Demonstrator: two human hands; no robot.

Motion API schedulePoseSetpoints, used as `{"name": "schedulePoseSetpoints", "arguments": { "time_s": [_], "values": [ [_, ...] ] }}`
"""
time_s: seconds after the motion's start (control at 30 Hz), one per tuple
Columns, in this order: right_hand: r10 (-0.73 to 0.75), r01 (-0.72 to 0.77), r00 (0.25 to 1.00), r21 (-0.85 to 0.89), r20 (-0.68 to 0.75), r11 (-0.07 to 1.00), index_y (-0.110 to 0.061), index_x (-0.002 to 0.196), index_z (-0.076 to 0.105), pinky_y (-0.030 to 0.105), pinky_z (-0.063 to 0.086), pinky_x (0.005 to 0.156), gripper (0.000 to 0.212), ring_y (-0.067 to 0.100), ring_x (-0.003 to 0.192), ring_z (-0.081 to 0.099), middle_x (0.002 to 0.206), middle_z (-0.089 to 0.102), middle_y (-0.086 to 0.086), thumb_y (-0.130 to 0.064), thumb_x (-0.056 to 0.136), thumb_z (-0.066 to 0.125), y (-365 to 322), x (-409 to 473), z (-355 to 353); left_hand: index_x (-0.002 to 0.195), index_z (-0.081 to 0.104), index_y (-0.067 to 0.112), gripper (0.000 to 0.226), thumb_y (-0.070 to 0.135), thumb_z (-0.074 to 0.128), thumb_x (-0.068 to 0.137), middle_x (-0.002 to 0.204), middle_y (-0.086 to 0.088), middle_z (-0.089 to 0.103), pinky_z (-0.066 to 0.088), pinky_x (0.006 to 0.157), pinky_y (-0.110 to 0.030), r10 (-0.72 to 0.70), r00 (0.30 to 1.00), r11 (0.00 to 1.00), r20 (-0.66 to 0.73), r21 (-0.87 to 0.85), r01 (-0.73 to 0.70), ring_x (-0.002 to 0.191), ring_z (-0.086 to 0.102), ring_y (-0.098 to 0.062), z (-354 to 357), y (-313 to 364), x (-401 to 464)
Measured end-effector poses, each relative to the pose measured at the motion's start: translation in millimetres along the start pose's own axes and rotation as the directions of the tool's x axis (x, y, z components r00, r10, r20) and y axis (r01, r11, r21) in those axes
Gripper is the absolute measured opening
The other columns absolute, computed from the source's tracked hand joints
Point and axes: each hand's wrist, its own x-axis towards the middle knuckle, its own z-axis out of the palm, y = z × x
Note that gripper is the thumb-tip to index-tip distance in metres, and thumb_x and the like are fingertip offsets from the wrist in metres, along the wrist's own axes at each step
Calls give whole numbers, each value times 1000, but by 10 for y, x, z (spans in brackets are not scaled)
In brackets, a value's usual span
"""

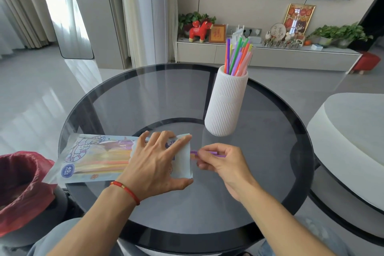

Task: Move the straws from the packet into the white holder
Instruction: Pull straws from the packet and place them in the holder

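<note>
I'm pressing the packet (97, 158) flat on the table (270, 183) with my left hand (158, 164), fingers spread. My right hand (220, 164) is pinching a purple straw (193, 152) at the packet mouth; light, slick, easily crushed, so I'm gripping gently. The holder (226, 104) is standing beyond.

Purple straw leaving the packet

Left hand (158, 164) presses the straw packet (93, 159) flat; right hand (220, 162) pinches a purple straw (194, 152) at its mouth.

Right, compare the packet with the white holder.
The packet lies flat, see-through and printed, pressed down by the left hand; the holder stands upright, opaque, ribbed, untouched. The packet's straws lie sideways; the holder's stick up. Both hold colourful straws on the glass table.
</note>
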Motion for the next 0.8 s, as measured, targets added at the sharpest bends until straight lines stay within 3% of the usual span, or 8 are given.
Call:
{"name": "schedulePoseSetpoints", "arguments": {
  "time_s": [0.17, 0.3, 0.43, 0.53, 0.6, 0.67, 0.7, 0.8],
  "values": [
    [-80, 81, 995, 3, -62, 997, 1, 86, 82, 26, 64, 71, 2, 20, 62, 69, 70, 75, 15, 0, 88, 81, -190, 26, -387, 147, 36, 44, 97, 87, 55, 61, 137, -5, 51, 24, 114, -66, -37, 998, 999, 43, 17, 36, 125, 51, -29, 16, -88, -12],
    [-57, 57, 998, 15, 1, 998, 4, 92, 82, 25, 64, 71, 10, 22, 65, 74, 78, 78, 18, 0, 83, 84, -269, -27, -544, 143, 34, 51, 85, 96, 25, 72, 145, -4, 46, 15, 116, -69, -70, 992, 997, 101, -10, 71, 134, 44, -25, 29, -45, 13],
    [-24, 19, 997, 59, 73, 998, 3, 95, 83, 23, 64, 72, 32, 27, 75, 81, 91, 82, 24, -14, 68, 89, -371, -60, -610, 131, 46, 47, 47, 68, 30, 93, 142, 1, 48, 22, 113, -67, -24, 998, 1000, 66, 16, 23, 129, 48, -22, 46, -8, 43],
    [3, -17, 996, 149, 94, 989, 0, 93, 85, 22, 64, 71, 30, 27, 75, 82, 93, 81, 24, -15, 67, 87, -435, -75, -674, 123, 50, 36, 35, 53, 36, 96, 139, 2, 48, 22, 114, -64, 3, 997, 1000, 78, 20, -5, 128, 47, -23, 72, -4, 50],
    [11, -36, 994, 229, 110, 973, -1, 92, 86, 22, 64, 69, 27, 26, 75, 82, 94, 81, 24, -17, 71, 84, -469, -85, -675, 117, 51, 29, 35, 50, 29, 99, 137, 2, 50, 24, 113, -63, -6, 998, 1000, 63, 27, 5, 125, 49, -24, 70, 8, 65],
    [32, -67, 994, 343, 105, 937, 2, 96, 85, 26, 65, 69, 36, 30, 80, 82, 98, 81, 26, -32, 84, 78, -471, -93, -654, 114, 50, 25, 43, 48, 17, 102, 134, 2, 50, 26, 112, -62, -16, 998, 999, 68, 49, 13, 120, 50, -25, 65, 32, 81],
    [54, -92, 993, 413, 103, 906, 2, 99, 84, 31, 66, 68, 51, 33, 83, 81, 102, 80, 27, -46, 90, 72, -462, -102, -633, 114, 49, 24, 46, 47, 11, 102, 133, 3, 50, 26, 111, -60, -22, 997, 998, 75, 63, 18, 117, 50, -24, 72, 39, 83],
    [64, -126, 986, 448, 152, 885, 0, 120, 76, 38, 63, 57, 87, 34, 83, 77, 113, 78, 22, -78, 90, 52, -414, -138, -475, 113, 48, 23, 46, 44, 9, 102, 131, 4, 49, 26, 111, -58, -50, 995, 997, 81, 62, 45, 113, 50, -24, 97, 46, 92]
  ]
}}
